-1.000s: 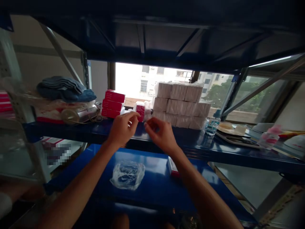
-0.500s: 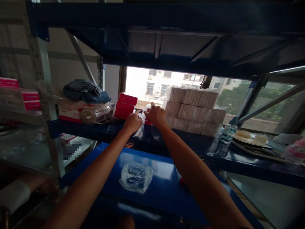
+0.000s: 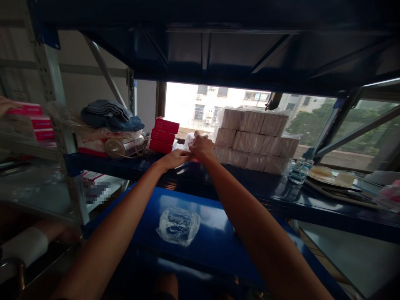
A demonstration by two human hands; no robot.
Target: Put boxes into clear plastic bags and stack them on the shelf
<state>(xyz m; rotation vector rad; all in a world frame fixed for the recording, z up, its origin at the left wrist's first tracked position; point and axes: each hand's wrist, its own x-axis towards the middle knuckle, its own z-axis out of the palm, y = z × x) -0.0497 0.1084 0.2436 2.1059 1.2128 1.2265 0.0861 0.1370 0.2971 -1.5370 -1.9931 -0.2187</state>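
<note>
1. Since the frame of 0.5 s earlier, the left hand [image 3: 177,158] has shifted toward the right hand [image 3: 202,146], narrowing the gap seen between them. At the far left edge, part of another person's bare hand or arm [image 3: 6,104] has come into view beside red-and-white cartons [image 3: 42,123].
2. Left hand: fingers extended and held close together, tips reaching in below the right hand. Whether they grip anything cannot be told.
3. Right hand: fingers bent, back of the hand toward the camera. Its fingertips are hidden, so its grip cannot be told.
4. A small red item [image 3: 196,160] shows only as a patch at the hands, low between them, above the dark blue metal shelf [image 3: 187,177]. Whitish translucent plastic [image 3: 189,139] shows just left of the right hand.
5. Left of the hands: a stack of 3 red rectangular boxes [image 3: 164,135]. Farther left: folded blue-grey cloth [image 3: 106,114] above a silvery metal cylinder [image 3: 123,146].
6. Right of the hands: pale rectangular packs in clear plastic wrap [image 3: 256,139], stacked in 3 tiers. Farther right: a clear container with blue markings [image 3: 299,171].
7. Below: a crumpled clear plastic bag [image 3: 178,226] lies on a glossy blue lower surface [image 3: 209,225].
</note>
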